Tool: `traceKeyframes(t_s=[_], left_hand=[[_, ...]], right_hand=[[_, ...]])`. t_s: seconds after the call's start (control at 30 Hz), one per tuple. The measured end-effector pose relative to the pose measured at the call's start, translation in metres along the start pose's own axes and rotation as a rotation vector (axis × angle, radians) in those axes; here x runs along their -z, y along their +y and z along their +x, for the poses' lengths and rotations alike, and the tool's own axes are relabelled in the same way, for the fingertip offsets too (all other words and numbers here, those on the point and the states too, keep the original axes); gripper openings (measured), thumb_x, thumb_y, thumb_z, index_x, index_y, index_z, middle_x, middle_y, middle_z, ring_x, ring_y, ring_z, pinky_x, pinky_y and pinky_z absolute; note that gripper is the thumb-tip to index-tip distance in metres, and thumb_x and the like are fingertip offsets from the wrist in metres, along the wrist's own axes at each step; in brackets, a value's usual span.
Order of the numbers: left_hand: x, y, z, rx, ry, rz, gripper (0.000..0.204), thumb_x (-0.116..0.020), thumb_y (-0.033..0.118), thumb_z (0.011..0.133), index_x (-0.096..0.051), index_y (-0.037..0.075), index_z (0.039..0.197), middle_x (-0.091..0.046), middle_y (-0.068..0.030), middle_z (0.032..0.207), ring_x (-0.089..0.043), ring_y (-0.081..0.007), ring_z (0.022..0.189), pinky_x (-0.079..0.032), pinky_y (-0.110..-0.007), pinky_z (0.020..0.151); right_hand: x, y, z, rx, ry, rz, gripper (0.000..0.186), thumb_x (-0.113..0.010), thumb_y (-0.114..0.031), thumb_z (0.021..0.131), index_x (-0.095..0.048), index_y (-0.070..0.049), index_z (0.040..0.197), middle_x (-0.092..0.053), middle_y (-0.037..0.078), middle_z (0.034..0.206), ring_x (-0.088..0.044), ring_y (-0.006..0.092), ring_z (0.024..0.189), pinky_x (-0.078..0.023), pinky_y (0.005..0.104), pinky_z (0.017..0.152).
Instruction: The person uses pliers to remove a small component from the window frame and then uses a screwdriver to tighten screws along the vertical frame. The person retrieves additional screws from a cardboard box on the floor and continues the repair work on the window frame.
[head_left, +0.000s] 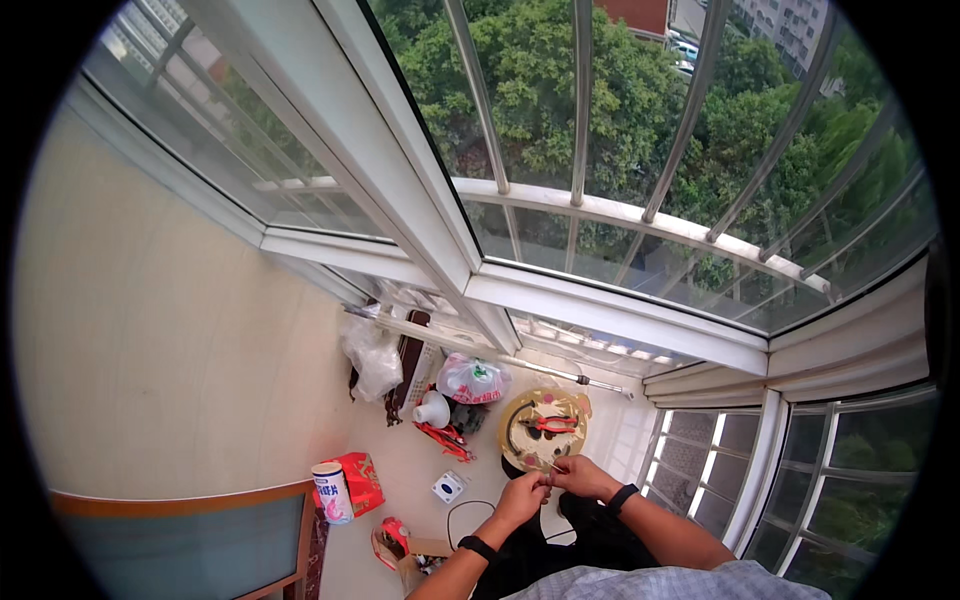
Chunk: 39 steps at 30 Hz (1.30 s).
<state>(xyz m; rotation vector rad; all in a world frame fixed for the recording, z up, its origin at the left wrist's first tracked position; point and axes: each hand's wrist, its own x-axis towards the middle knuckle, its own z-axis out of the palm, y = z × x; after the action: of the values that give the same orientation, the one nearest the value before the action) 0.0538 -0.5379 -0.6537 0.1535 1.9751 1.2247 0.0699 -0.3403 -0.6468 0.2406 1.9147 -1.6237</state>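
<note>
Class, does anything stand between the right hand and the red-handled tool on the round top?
Nothing visible does. Only the round top's surface shows between the right hand and the red-handled tool; bits too small to tell may lie there.

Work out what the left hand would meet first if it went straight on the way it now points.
The left hand would most likely meet the right hand first; they are so close that the picture does not settle whether they already touch.
</note>
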Motion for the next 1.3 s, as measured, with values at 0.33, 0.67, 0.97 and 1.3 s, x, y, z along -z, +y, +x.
traceKeyframes(t_s=[0.33, 0.67, 0.97, 1.3], left_hand=[[0.148, 0.127, 0.02, -0.164, -0.018, -0.33, 0.02, -0.062, 0.009, 0.101, -0.064, -0.001, 0.118, -0.071, -0.007, 0.104, -0.072, -0.0162, 0.092, -0.058, -0.027, 0.079], [0.176, 0.234, 0.026, -0.483, 0.366, -0.508, 0.022, -0.065, 0.014, 0.101, -0.068, -0.003, 0.116, -0.072, -0.007, 0.103, -0.069, -0.0131, 0.092, -0.06, -0.029, 0.081], [0.205, 0.356, -0.011, -0.798, 0.584, -0.074, 0.012, -0.064, 0.002, 0.099, -0.066, -0.002, 0.11, -0.07, -0.0054, 0.101, -0.069, -0.0116, 0.092, -0.059, -0.028, 0.084], [0.261, 0.515, -0.058, -1.218, 0.677, -0.058, 0.01, -0.069, 0.006, 0.097, -0.064, -0.001, 0.102, -0.07, -0.0019, 0.09, -0.066, -0.008, 0.078, -0.055, -0.024, 0.071]], right_hand=[[0.029, -0.195, 0.017, 0.293, 0.184, 0.029, 0.011, -0.068, -0.013, 0.091, -0.063, -0.004, 0.09, -0.063, 0.004, 0.074, -0.06, 0.0138, 0.07, -0.05, 0.0323, 0.064], [0.072, -0.307, 0.028, 0.871, 0.337, -0.449, 0.014, -0.067, -0.012, 0.082, -0.063, 0.0, 0.089, -0.066, 0.022, 0.078, -0.065, 0.0437, 0.074, -0.052, 0.045, 0.064], [0.127, -0.415, -0.016, 1.042, 0.334, -0.329, 0.013, -0.067, -0.007, 0.082, -0.064, 0.002, 0.091, -0.066, 0.02, 0.081, -0.066, 0.0367, 0.076, -0.052, 0.0408, 0.068], [0.16, -0.56, -0.081, 1.363, 0.543, -0.43, 0.01, -0.071, -0.004, 0.084, -0.067, 0.0, 0.092, -0.062, 0.012, 0.076, -0.059, 0.0208, 0.066, -0.048, 0.0335, 0.061]])
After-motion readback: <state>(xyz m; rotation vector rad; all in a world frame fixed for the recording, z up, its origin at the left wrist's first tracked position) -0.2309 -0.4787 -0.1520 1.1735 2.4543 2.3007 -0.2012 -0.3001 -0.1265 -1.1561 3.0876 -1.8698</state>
